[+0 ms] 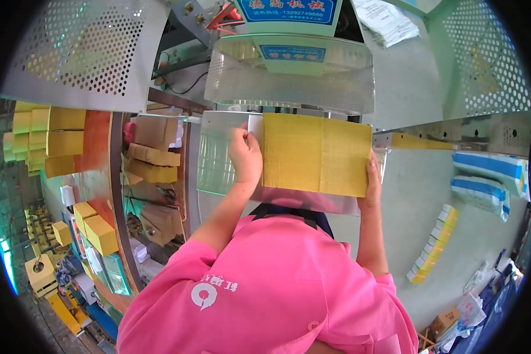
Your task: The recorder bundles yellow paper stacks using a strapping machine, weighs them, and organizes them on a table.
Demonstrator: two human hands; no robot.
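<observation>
A flat yellow cardboard sheet [317, 154] with upright crease lines lies level in front of me over a shiny metal plate [215, 168]. A narrow white strip [255, 127] shows along its left edge; whether it is a flap of the sheet or a separate piece, I cannot tell. My left hand [246, 154] pinches at this strip with thumb and fingers. At the opposite edge, my right hand [371, 180] grips the sheet's right side, its fingertips partly hidden by the cardboard.
Beyond the sheet stands a machine with a clear guard [289, 76] and perforated side panels [82, 53]. To the left, a wooden-edged shelf holds brown cardboard [159, 221], with yellow boxes [100, 233] beside it. Small yellow-and-white boxes [433, 245] line the floor at right, near blue-and-white packs [484, 194].
</observation>
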